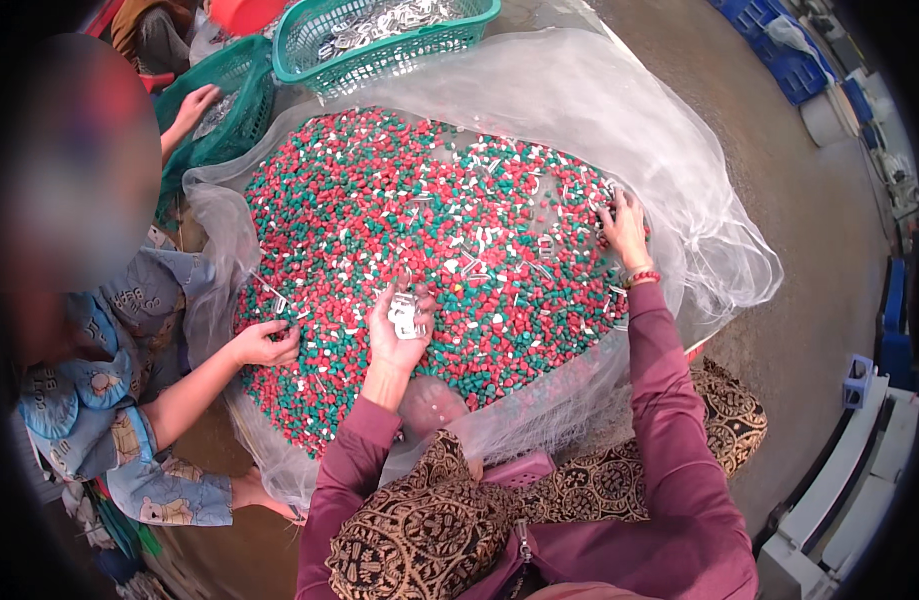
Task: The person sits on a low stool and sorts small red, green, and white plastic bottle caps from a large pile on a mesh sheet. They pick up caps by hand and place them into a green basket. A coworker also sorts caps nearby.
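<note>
A few flat, silvery slotted pieces (406, 316) lay in the person's left hand (395, 350), above the near middle of the pellet heap. That hand was turned palm up, its fingers partly curled around the pieces, so that it cradled them loosely.

Below it spread the heap of pellets (364, 215), red, green and white mixed, with more loose slotted pieces (474, 262) scattered over the top. The right hand (627, 228) reached to the heap's right edge, palm down, its fingers bent and somewhat spread among the pellets; they were too small and crowded there to tell whether it had hold of anything. A red bead bracelet (643, 277) circled that wrist.

A whitish mesh sheet (604, 95) lay under the heap, bunched up at the right. On the left, a co-worker's hand (266, 345) hung over the heap's edge with its fingers curled, while another hand (193, 108) was at a green basket (247, 72). Beside that basket, beyond the heap, stood a longer green basket (394, 72) holding many silvery pieces. Blue crates (764, 45) stood farther off, at the upper right.
</note>
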The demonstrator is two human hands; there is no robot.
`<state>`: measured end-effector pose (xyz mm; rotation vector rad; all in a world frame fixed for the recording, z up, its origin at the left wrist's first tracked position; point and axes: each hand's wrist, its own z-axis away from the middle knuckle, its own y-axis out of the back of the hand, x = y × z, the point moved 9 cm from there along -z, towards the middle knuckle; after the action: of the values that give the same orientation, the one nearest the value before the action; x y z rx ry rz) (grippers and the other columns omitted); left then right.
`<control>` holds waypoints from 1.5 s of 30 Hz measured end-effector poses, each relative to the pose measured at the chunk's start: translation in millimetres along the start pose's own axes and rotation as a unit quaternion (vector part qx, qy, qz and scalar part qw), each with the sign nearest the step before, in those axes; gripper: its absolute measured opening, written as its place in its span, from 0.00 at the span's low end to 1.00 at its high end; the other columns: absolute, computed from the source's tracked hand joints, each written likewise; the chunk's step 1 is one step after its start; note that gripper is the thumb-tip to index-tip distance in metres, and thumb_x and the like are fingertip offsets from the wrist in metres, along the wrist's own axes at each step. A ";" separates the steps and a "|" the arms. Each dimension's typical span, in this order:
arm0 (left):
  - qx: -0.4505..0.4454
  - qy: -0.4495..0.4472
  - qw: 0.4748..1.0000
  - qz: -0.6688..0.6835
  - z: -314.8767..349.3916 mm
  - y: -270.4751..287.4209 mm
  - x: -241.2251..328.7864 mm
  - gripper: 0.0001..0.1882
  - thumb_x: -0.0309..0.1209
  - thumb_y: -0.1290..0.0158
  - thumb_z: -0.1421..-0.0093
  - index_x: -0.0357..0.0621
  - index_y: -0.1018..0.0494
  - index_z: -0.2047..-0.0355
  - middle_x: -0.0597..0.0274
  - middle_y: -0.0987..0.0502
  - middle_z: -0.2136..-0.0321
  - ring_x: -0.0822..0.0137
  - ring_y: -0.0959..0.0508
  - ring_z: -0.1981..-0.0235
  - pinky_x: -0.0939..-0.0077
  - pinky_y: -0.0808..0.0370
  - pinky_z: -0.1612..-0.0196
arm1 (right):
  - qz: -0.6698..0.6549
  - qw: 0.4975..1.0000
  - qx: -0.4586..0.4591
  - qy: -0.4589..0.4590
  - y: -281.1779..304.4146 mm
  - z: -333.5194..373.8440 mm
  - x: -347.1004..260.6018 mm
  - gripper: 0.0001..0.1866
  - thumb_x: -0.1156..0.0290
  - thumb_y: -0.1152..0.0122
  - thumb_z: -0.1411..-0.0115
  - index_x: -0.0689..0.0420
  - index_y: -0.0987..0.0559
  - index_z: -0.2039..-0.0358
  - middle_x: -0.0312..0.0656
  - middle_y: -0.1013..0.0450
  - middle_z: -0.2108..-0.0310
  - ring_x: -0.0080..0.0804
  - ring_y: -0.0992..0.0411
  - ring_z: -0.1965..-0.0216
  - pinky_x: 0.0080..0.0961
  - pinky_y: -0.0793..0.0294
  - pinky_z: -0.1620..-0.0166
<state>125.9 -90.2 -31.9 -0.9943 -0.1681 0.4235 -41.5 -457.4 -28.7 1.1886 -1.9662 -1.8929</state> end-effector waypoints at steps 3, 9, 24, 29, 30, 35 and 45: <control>-0.003 -0.030 0.999 -0.019 10.0 4.2 15.0 0.11 0.38 0.55 0.38 0.49 0.29 0.59 0.59 0.30 0.66 0.65 0.33 0.71 0.80 0.33 0.78 | 0.037 0.999 -0.031 -0.005 -17.1 -29.7 -19.7 0.31 0.58 0.36 0.49 0.61 0.32 0.48 0.63 0.39 0.51 0.57 0.38 0.49 0.45 0.36 0.48; -0.021 -0.055 0.998 -0.030 4.9 -0.2 20.4 0.13 0.40 0.54 0.39 0.50 0.30 0.57 0.60 0.30 0.66 0.65 0.33 0.70 0.80 0.33 0.78 | -0.079 0.990 -0.105 0.043 -60.1 -6.9 -111.3 0.22 0.76 0.42 0.53 0.55 0.31 0.55 0.59 0.37 0.59 0.56 0.29 0.63 0.45 0.26 0.61; -0.168 -0.009 0.986 -0.004 7.9 -57.1 23.7 0.11 0.38 0.55 0.36 0.45 0.29 0.63 0.58 0.29 0.61 0.60 0.28 0.60 0.77 0.22 0.78 | -0.681 0.582 -0.380 -0.230 -29.6 113.4 -219.0 0.24 0.78 0.53 0.39 0.59 0.40 0.42 0.47 0.35 0.51 0.38 0.28 0.55 0.33 0.18 0.63; -0.104 -0.029 0.979 -0.170 4.0 -42.3 13.7 0.14 0.42 0.55 0.36 0.45 0.29 0.65 0.62 0.25 0.68 0.62 0.23 0.66 0.75 0.23 0.79 | -0.731 0.522 -0.351 -0.264 -33.3 118.0 -190.9 0.22 0.74 0.53 0.38 0.60 0.38 0.43 0.44 0.29 0.57 0.35 0.24 0.65 0.22 0.21 0.72; -0.062 -0.019 0.981 -0.184 2.5 -35.0 8.7 0.13 0.40 0.54 0.36 0.44 0.29 0.61 0.63 0.25 0.68 0.64 0.22 0.70 0.76 0.25 0.81 | -0.708 0.561 -0.326 -0.278 -35.0 118.0 -183.9 0.21 0.72 0.51 0.38 0.60 0.36 0.44 0.43 0.27 0.59 0.33 0.23 0.69 0.19 0.24 0.76; -0.059 -0.003 0.982 -0.180 2.2 -29.8 6.5 0.21 0.29 0.54 0.38 0.46 0.38 0.45 0.60 0.26 0.67 0.60 0.23 0.67 0.78 0.25 0.83 | -0.663 0.657 -0.253 -0.254 -15.0 89.9 -160.2 0.17 0.70 0.41 0.43 0.55 0.27 0.52 0.36 0.27 0.68 0.21 0.28 0.77 0.12 0.33 0.80; -0.075 -0.008 0.941 -0.329 11.5 -42.5 2.5 0.10 0.32 0.43 0.45 0.45 0.28 0.64 0.61 0.23 0.70 0.69 0.22 0.72 0.77 0.23 0.78 | -0.388 0.921 -0.041 -0.019 -45.8 18.9 -125.0 0.35 0.87 0.57 0.50 0.56 0.43 0.39 0.44 0.30 0.63 0.33 0.29 0.70 0.23 0.24 0.74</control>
<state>135.7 -100.4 9.9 -1.0197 -0.5360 -0.1995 49.8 -358.9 -23.8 2.1357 -1.5070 -2.2914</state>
